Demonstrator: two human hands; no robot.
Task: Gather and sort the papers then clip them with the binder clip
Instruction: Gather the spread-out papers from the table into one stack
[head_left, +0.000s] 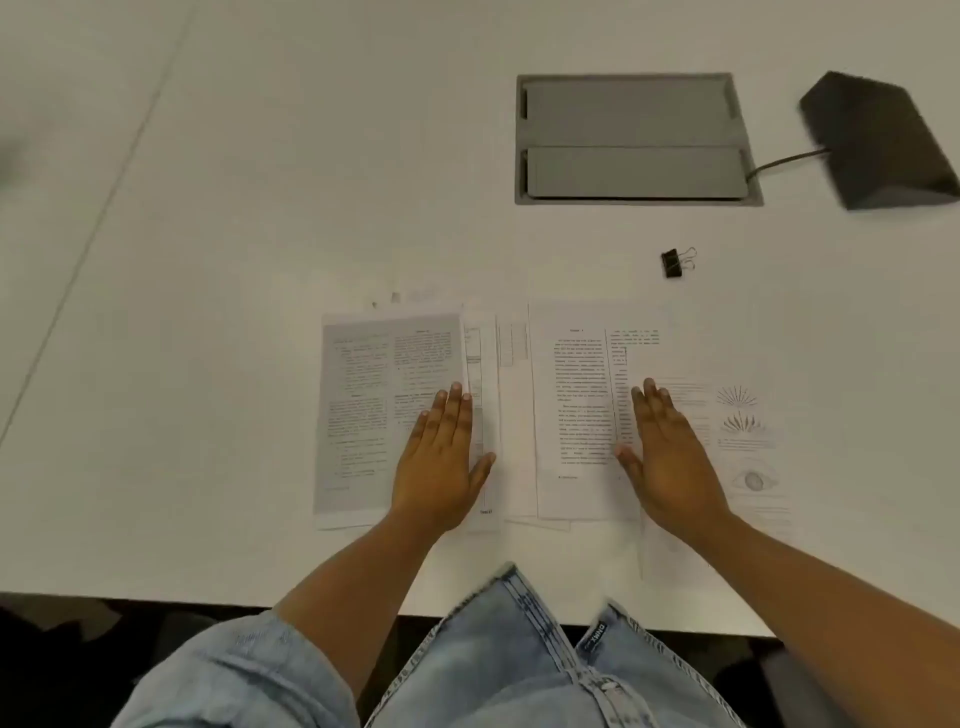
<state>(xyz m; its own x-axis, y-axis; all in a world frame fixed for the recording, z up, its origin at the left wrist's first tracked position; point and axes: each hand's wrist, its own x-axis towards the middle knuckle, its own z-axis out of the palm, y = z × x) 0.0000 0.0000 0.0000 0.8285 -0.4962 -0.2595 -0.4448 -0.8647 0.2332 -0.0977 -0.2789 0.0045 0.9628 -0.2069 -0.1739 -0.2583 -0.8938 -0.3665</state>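
Note:
Several printed papers lie spread and overlapping on the white table (260, 234). A greyish two-column sheet (363, 405) is at the left, narrow strips of other sheets (511, 415) show in the middle, a text page (576, 395) lies right of them, and a sheet with drawings (748, 447) is at the far right. My left hand (441, 457) rests flat, fingers together, on the right edge of the greyish sheet. My right hand (670, 457) lies flat on the seam between the text page and the drawing sheet. A black binder clip (675, 263) sits beyond the papers, untouched.
A grey cable hatch (634, 137) is set into the table at the back. A dark wedge-shaped device (878, 140) with a cable stands at the back right. The table's front edge runs just above my denim-clad lap (519, 670).

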